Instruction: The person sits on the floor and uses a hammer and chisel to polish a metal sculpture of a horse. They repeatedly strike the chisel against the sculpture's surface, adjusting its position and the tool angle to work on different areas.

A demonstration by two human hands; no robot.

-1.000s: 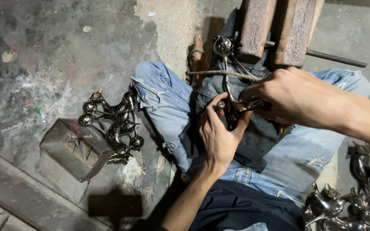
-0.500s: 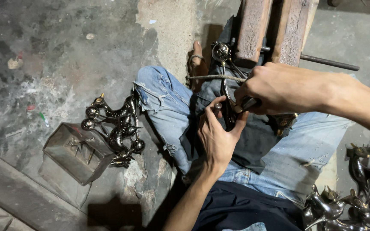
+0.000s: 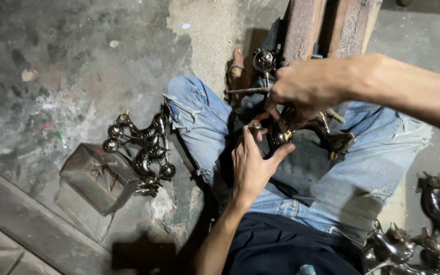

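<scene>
**Figure held in the lap**

The figure [image 3: 286, 133] (dark, shiny metal) sits over the person's lap, above the jeans [image 3: 362, 173]. The left hand [image 3: 253, 165] curls its fingers round it from below; the right hand [image 3: 306, 89] pinches it from above. More figures [image 3: 141, 147] lie beside a box [image 3: 95, 178] on the floor [image 3: 52, 61].

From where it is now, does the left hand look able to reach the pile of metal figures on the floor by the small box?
Probably yes. The left hand grips the metal piece on the lap; the pile lies beside the left knee, nothing between.
</scene>
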